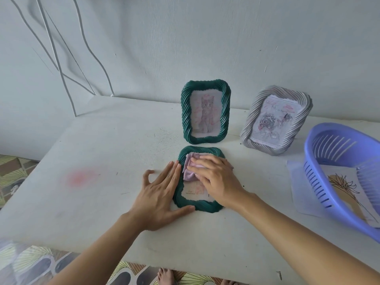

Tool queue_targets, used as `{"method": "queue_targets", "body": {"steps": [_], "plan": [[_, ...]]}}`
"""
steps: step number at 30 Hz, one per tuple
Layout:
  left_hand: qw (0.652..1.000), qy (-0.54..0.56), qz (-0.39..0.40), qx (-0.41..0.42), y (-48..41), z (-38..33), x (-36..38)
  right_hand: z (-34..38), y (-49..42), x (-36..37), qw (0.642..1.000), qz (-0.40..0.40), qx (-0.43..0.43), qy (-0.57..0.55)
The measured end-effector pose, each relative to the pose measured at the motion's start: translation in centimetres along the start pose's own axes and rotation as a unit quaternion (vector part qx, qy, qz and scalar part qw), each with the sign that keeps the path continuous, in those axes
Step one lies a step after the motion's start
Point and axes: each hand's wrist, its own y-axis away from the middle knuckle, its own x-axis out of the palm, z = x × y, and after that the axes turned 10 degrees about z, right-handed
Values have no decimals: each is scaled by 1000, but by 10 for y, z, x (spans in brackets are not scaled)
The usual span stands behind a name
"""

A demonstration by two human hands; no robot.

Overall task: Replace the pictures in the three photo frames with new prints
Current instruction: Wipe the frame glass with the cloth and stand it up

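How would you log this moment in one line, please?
phase: cleaning flat green frame | left hand: flat, steadying its left rim | right hand: pressing lilac cloth on its front

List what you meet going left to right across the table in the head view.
From the left: pink stain, left hand, lying green frame, grey frame, purple basket. The upright green frame stands straight behind the lying one, so it is omitted.

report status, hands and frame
Left hand flat, bracing the lying green frame. Right hand presses lilac cloth onto it. Nothing in the way.
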Motion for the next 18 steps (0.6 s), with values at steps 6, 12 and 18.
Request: {"method": "queue_targets", "body": {"steps": [6,12,18], "plan": [[1000,15,-16,6,0,0,1,-3,21,-1,995,33,-89,-13],[1000,20,-19,8,0,1,1,-14,37,-9,988,32,-154,2],[1000,4,-3,4,1,1,0,-28,45,-20,988,11,-139,62]]}}
